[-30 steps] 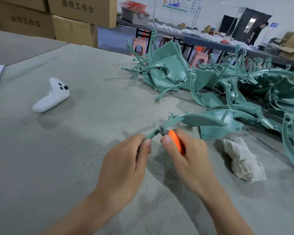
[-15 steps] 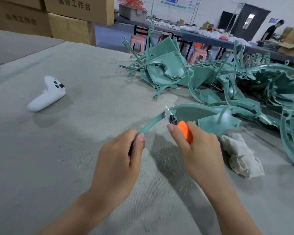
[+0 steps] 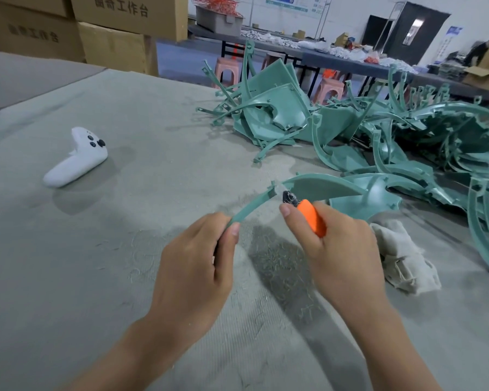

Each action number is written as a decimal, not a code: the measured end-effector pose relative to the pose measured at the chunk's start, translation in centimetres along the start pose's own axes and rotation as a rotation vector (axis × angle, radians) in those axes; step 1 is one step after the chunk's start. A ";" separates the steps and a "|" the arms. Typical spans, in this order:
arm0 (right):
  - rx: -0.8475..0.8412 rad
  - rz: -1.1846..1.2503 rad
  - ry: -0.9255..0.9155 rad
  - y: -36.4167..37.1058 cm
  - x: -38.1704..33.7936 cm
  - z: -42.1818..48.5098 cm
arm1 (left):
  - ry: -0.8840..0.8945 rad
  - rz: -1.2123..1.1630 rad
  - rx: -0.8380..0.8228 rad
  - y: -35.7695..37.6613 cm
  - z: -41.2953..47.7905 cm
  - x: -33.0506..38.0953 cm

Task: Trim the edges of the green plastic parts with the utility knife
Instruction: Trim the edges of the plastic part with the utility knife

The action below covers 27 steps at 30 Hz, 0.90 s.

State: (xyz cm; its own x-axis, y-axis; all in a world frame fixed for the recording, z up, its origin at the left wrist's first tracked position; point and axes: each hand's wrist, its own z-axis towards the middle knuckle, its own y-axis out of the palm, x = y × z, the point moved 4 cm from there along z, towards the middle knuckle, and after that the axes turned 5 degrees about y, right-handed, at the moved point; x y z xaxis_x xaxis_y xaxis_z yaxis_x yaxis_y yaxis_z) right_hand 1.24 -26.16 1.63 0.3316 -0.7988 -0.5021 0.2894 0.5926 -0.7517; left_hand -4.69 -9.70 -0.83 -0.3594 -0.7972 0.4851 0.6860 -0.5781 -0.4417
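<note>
A green plastic part (image 3: 316, 187) is gripped by its thin arm in the left hand (image 3: 192, 266). The orange utility knife (image 3: 311, 217) is grasped in the right hand (image 3: 342, 249), its tip beside the part's edge. Shavings (image 3: 280, 266) are seen below, yet a big pile of green parts (image 3: 407, 136) probably remains untrimmed. Free room is left toward the white controller (image 3: 76, 159).

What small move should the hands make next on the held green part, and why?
Probably draw the utility knife along the edge of the green part beside its small tab. The right hand holds the knife tip just by that tab, where pale burr seems to cling, and the left hand grips the thin strip end, steadying it.
</note>
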 end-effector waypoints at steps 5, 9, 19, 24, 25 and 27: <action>0.059 -0.021 0.021 0.1 0.2 0.1 | 0.022 -0.005 -0.006 0.2 0.2 0.3; 0.107 -0.056 0.120 -0.3 3.0 1.0 | 0.042 0.001 -0.005 -0.1 -0.1 0.3; -0.006 0.063 -0.012 0.3 1.4 0.8 | 0.005 -0.008 -0.008 -0.3 0.0 0.1; -0.017 -0.016 -0.075 1.7 -0.4 -0.4 | -0.041 -0.020 0.005 -0.5 0.1 -0.3; -0.005 -0.015 -0.058 1.6 -0.2 -0.2 | -0.039 -0.027 0.005 -0.5 0.1 -0.2; 0.021 0.006 -0.018 1.2 0.7 0.4 | -0.036 -0.039 -0.001 -0.5 0.0 -0.1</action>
State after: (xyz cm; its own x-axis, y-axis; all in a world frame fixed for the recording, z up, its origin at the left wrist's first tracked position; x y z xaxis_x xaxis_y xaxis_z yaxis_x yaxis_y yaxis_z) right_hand 2.18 -25.98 0.56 0.3490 -0.7934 -0.4988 0.3061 0.5996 -0.7395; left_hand -4.97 -9.31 -0.64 -0.3630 -0.7672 0.5288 0.6712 -0.6089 -0.4227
